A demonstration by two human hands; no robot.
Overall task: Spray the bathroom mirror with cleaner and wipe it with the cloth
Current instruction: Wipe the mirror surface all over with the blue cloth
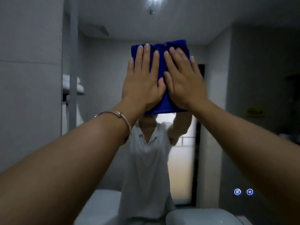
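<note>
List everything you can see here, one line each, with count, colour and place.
mirror: one, glass, fills the view ahead
cloth: one, blue, folded, flat against the mirror at upper centre
touch icons: two, lit white, lower right of the mirror
towels: a few, white, reflected at the mirror's left edge
ceiling light: one, bright white, reflected at top
yellow sign: one, blurred, far right
wall: one, grey, left of the mirror
white fixture: one, rounded, bottom edge; too cropped to name
bracelet: one, gold-toned, left wrist
left hand: flat, fingers straight, pressing the cloth
right hand: flat, fingers straight, pressing the cloth
</note>
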